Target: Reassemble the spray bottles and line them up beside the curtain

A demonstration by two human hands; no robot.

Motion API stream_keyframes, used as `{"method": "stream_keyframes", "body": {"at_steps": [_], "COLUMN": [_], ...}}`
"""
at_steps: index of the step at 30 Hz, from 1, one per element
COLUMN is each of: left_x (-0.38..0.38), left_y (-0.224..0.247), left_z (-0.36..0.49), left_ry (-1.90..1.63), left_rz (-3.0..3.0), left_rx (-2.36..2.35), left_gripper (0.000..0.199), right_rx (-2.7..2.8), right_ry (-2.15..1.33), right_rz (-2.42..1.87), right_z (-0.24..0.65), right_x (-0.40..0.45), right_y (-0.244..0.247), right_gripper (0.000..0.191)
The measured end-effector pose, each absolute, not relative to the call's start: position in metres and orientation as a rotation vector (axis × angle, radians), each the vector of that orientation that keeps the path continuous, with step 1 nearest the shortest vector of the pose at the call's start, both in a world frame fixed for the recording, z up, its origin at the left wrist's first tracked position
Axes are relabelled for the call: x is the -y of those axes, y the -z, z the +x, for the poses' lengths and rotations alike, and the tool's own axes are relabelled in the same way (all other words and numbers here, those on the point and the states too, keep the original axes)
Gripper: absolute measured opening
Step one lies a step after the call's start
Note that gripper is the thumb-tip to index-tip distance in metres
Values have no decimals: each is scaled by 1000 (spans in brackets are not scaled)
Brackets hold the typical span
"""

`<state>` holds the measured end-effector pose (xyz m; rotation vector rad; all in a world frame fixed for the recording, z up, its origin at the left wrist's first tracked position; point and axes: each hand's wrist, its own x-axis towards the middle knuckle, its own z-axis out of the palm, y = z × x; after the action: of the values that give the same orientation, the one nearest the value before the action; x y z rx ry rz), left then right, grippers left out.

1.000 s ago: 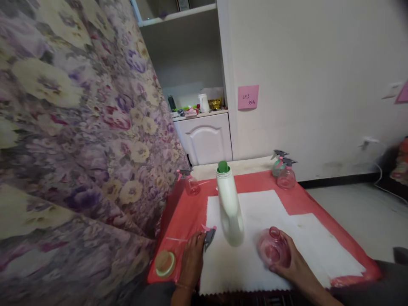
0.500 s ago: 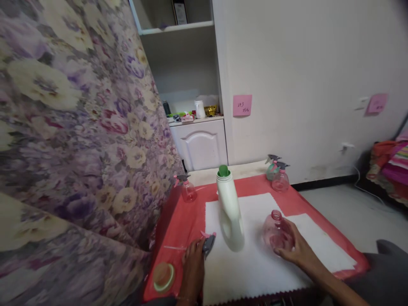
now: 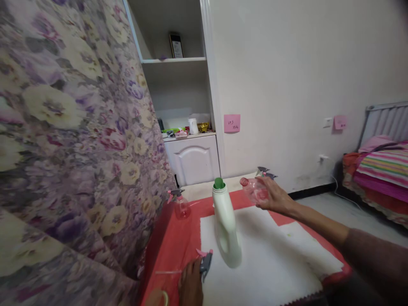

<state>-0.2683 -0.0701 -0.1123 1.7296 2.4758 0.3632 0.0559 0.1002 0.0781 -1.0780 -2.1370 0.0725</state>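
Observation:
My right hand (image 3: 276, 196) is closed around a clear pink spray bottle (image 3: 254, 190) without its head, raised above the table's far side. The bottle is tilted, its open mouth towards the left. Left of it a pale green jug (image 3: 227, 225) with a side handle stands upright, uncapped, a green spout showing in its neck. My left hand (image 3: 191, 282) is low on the table's left side, its fingers closed over a grey and pink trigger spray head (image 3: 206, 264). The head's thin dip tube (image 3: 167, 272) sticks out to the left of the hand.
White cloths (image 3: 264, 259) lie on the red table cover (image 3: 172, 248). A pink spray bottle (image 3: 182, 207) stands at the back left, and two grey spray heads (image 3: 270, 175) show behind my right hand. A round lid-like thing (image 3: 157, 297) is cut off at the bottom. A floral curtain (image 3: 79, 148) hangs left.
My right hand has lifted the pink bottle up and towards the back, tipping it from near upright to leaning left. The left hand stays with the spray head. The view has tilted up and turned right.

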Motion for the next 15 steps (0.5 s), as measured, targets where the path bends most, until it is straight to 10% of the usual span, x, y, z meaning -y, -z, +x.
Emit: {"method": "stream_keyframes", "body": {"at_steps": [15], "left_x": [69], "left_y": [119], "left_z": [-271], "left_ry": [-375], "left_rz": [1750], "left_rx": [-2449], "left_gripper": [55], "right_rx": [2442], "right_ry": [509], "right_rz": [-1019], "right_z": [13], "right_x": [-137], "right_y": [-150], "right_gripper": [76]}}
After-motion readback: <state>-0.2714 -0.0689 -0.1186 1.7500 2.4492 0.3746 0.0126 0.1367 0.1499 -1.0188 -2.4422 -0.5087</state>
